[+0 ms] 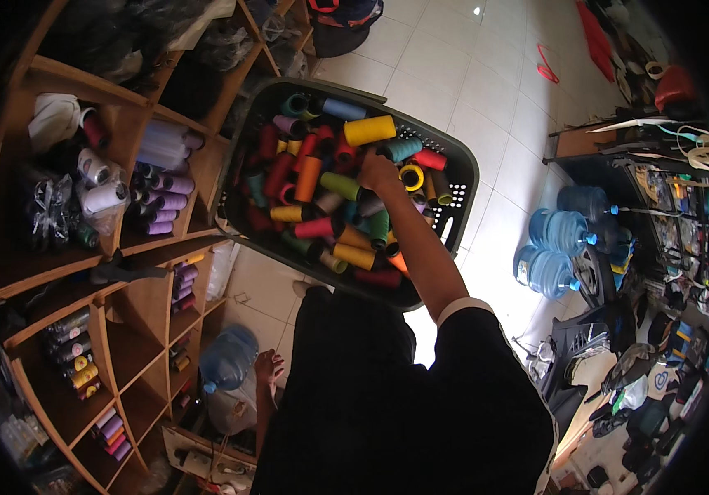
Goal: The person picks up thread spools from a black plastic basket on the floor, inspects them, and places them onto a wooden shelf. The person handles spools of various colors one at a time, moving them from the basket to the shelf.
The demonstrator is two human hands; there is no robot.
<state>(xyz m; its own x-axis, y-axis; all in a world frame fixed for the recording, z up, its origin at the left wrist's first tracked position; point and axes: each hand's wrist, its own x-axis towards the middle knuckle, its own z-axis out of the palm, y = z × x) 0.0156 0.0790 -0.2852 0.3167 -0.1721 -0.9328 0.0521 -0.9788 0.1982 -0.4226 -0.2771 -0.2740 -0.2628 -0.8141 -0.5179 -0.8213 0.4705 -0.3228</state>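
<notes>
A dark green plastic basket full of thread spools in many colours stands in front of me. My right hand reaches down into the pile, its fingers mostly hidden, so its grip does not show. Close around it lie a yellow spool, a teal spool and a lime green spool. An orange spool leans further left in the pile. Low at my left side hangs my left hand, fingers apart and holding nothing, near a blue water jug.
Wooden shelves on the left hold purple spools and plastic-wrapped cones. On the tiled floor at right stand several blue water jugs. Beyond them is a cluttered rack. A red strap lies farther off.
</notes>
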